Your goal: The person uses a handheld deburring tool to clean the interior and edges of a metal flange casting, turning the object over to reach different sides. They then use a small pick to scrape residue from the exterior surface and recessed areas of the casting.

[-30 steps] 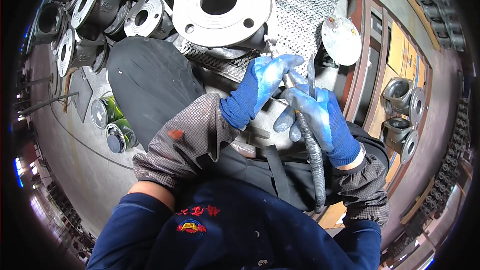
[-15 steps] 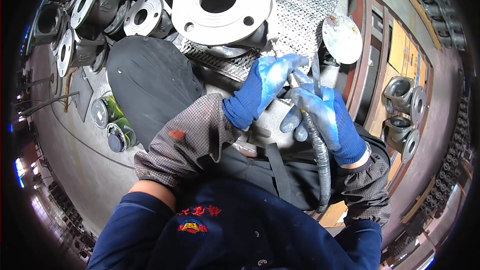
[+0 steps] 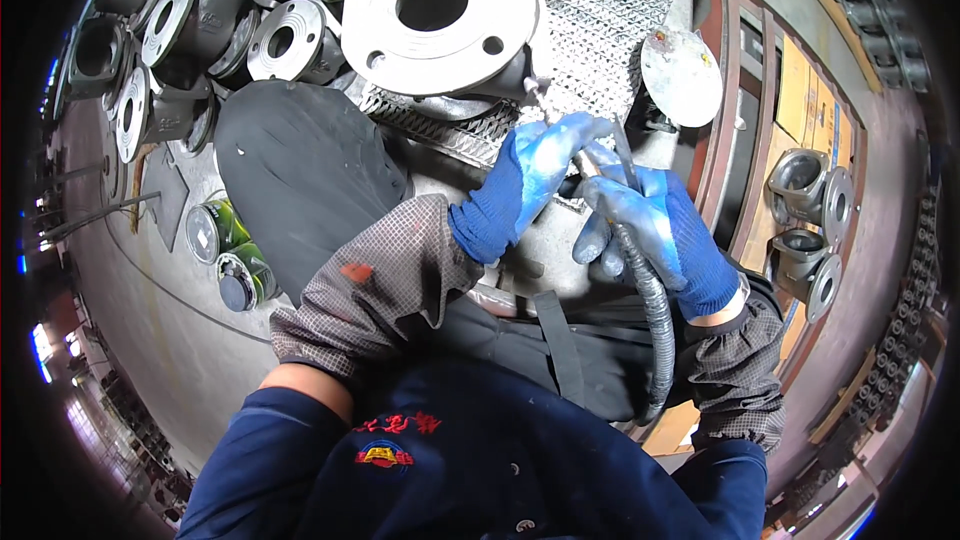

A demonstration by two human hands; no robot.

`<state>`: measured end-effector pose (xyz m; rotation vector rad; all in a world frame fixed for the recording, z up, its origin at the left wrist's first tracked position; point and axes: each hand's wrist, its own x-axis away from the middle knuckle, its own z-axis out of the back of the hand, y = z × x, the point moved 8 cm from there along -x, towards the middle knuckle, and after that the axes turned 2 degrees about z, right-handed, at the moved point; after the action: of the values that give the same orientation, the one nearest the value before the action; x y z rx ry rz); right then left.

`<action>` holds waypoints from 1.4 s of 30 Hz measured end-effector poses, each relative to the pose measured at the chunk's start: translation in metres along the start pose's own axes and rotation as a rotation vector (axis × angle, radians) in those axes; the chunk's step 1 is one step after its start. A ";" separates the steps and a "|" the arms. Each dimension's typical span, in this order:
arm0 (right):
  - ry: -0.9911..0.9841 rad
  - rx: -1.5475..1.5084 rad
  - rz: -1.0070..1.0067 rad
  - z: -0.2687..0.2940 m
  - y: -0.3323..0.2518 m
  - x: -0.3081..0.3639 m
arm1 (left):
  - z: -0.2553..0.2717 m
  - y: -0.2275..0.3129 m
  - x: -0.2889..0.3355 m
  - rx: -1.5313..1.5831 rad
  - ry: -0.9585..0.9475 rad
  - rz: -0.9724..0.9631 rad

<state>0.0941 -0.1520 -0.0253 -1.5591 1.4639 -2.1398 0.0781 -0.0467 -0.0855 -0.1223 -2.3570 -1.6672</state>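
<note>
Both my hands wear blue gloves and close round a slim hand grinder [image 3: 588, 164], mostly hidden by the fingers. My left hand [image 3: 550, 165] grips its front part; my right hand [image 3: 645, 215] wraps its rear. A thin tip runs forward from the left fingers to the lower right edge of a grey cast valve body [image 3: 505, 35] with a round, bolt-holed flange; whether it touches is hard to tell. From under my right hand a dark ribbed hose [image 3: 652, 310] bends down toward my lap. The valve body lies on a metal mesh bench top [image 3: 610, 10].
Several flanged castings [image 3: 285, 40] are piled at the far left. Two green-labelled cans [image 3: 232, 250] stand on the floor beside my dark-clothed knee [image 3: 300, 155]. A pale round disc [image 3: 680, 78] stands right of the mesh. Two more castings [image 3: 800, 255] sit on a pallet at right.
The tool's tip now shows beside the flange's lower right edge. The hose has shifted slightly right, and both hands keep their grip almost in place.
</note>
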 end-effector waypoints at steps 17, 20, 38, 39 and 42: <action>0.076 0.445 0.392 -0.006 0.043 -0.077 | 0.046 -0.043 0.003 0.119 0.252 0.156; 0.129 0.443 0.393 0.003 0.041 -0.076 | 0.043 -0.038 -0.004 0.151 0.197 0.084; 0.203 0.639 0.500 0.002 0.030 -0.072 | 0.045 -0.044 -0.008 0.153 0.180 0.104; 0.204 0.654 0.451 0.004 0.031 -0.071 | 0.042 -0.041 -0.006 0.151 0.193 0.106; 0.041 0.529 0.239 0.003 0.024 -0.059 | 0.034 -0.036 0.003 0.108 0.127 0.191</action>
<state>0.1138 -0.1322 -0.0827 -1.0996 0.9207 -2.1799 0.0619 -0.0273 -0.1283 -0.2085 -2.2576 -1.4143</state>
